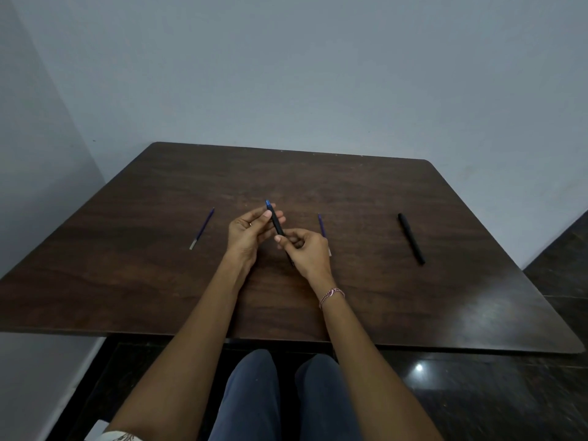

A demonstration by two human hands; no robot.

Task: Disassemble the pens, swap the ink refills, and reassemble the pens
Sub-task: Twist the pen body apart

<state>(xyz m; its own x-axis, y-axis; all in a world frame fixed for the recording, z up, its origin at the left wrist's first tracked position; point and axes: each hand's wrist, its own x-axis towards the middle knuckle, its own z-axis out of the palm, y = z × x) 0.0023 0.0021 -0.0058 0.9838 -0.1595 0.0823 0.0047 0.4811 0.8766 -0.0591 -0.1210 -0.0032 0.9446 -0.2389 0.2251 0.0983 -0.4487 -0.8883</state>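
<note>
While both hands meet above the middle of the table [159,281], a slim black pen [276,222] with a blue end sits tilted between them, and that blue end points away toward the wall [286,74]. The left hand [251,229] holds the upper barrel, fingers curled loosely behind it and thumb pressed on top. The right hand [305,249] pinches the lower end with tightly bent fingers, hiding the tip. The table is dark brown with streaky wood grain, rounded corners and a dull shine at its right side. Left of the hands lies a thin violet refill [202,229] whose pale silvery end is nearest the person. Just beside the right hand lies another refill [322,225], its near part covered by that hand. Well to the right rests a second pen [411,239], a plain matt black stick. A pinkish bracelet [331,296] circles the right wrist. The wall is flat bluish grey
</note>
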